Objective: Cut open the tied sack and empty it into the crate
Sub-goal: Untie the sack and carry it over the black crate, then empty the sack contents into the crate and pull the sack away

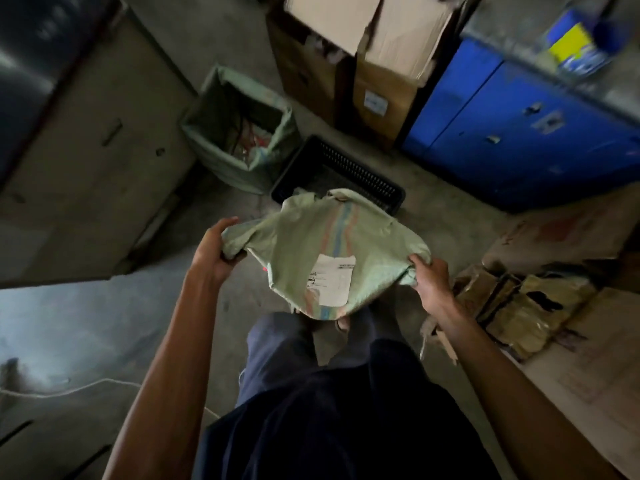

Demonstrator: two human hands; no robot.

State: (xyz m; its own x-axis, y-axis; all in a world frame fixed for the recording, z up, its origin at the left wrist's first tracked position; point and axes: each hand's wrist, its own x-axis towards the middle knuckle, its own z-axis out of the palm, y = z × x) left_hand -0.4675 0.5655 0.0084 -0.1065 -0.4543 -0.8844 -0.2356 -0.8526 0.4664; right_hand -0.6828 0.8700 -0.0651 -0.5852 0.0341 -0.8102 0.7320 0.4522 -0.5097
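Taking the black crate (341, 173) on the concrete floor (450, 216) as the landmark: one blue cabinet (512, 133) with two doors stands to its right, and one pale grey cabinet (90, 161) stands well to its left. Beyond the crate sit two cardboard boxes (384, 74), side by side and flaps open. Just left of the crate, touching or nearly touching its corner, is one open green sack (239, 133) standing upright with some contents visible inside; what they are is too dim to tell.

One more green sack, the held sack (332, 251), hangs on the near side of the crate, its far edge overlapping the crate's near rim in view. It carries one white label (330, 278) and one band of coloured stripes. The left hand (216, 251) is closed around a bunched corner on the sack's left; the right hand (431, 280) grips a gathered corner on its right. To the right of the crate, nearer the person, lies a small heap of tan packets (519, 306); their count is unclear.
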